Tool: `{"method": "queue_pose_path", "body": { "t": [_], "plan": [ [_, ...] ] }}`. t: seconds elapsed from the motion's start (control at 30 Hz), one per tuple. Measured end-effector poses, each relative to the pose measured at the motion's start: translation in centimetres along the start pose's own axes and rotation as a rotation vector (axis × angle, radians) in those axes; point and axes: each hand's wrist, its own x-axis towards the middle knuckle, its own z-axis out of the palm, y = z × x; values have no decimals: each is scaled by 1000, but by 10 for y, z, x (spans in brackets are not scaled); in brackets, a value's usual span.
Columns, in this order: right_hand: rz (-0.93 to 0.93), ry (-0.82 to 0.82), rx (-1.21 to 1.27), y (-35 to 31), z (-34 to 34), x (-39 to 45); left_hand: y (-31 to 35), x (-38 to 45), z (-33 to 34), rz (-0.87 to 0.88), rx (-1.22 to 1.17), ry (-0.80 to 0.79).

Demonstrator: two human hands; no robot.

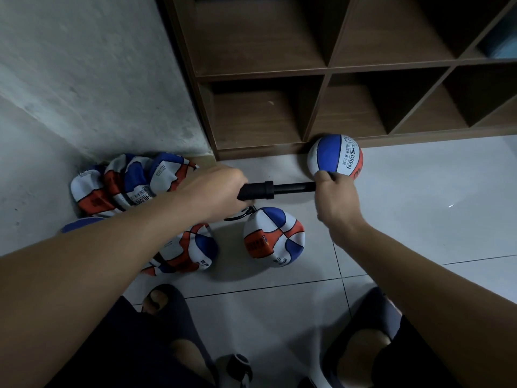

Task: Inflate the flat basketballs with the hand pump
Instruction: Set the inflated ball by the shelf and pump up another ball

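While both hands grip the hand pump [275, 189], its long axis lies level, left to right: left hand [221, 193] curled round the barrel, right hand [334, 196] round the handle end. The half-filled basketball [274, 236] sits just below, hose-linked, nearer the left hand. A round ball [334, 156] reads "CHILDREN".

1. Floor [419, 219] is pale glossy tile with dark grout lines.
2. I see a heap of flat balls [131, 186] in the wall corner.
3. One half-flat ball [274, 238] sits mid-floor.
4. A round ball [334, 156] touches the shelf unit's [321, 71] base.
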Motion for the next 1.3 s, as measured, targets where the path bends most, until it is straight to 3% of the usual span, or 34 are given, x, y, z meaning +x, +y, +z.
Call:
{"method": "queue_pose_path", "body": {
  "t": [0.3, 0.6, 0.83, 1.0, 1.3],
  "plan": [
    [-70, -168, -51, -3, 14, -24, 32, -3, 5, 26, -31, 0],
    [41, -242, 17, -1, 15, -21, 26, 3, -2, 47, 18, -24],
    [149, -9, 132, -5, -32, 15, -12, 7, -6, -32, -28, 12],
    [67, 56, 87, -4, -20, 1, -3, -1, -4, -23, -1, 50],
    [-75, -98, -32, -3, 9, -31, 31, -11, 4, -33, -78, -7]
  ]
}}
